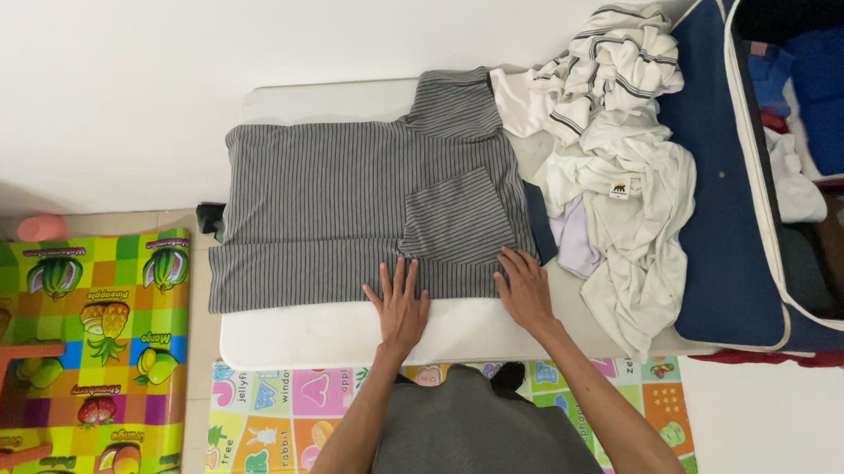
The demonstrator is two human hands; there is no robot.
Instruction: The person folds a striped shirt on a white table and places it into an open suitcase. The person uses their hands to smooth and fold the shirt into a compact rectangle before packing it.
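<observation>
Grey striped shirt (pixel 344 206) is spread just beyond both hands; left hand (pixel 398 308) and right hand (pixel 525 291) are pressed flat, fingers splayed, on its near hem.

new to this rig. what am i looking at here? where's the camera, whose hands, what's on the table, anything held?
There is one picture, from a camera worn on a person's head, looking straight down. No machine: the left hand and right hand are the wearer's own, both flat and open on the near edge of a grey striped shirt, spread over a small white table. Nothing is gripped. To the right lies a pile of white and striped clothes, then an open blue suitcase with more clothes inside. A colourful play mat covers the floor.
</observation>
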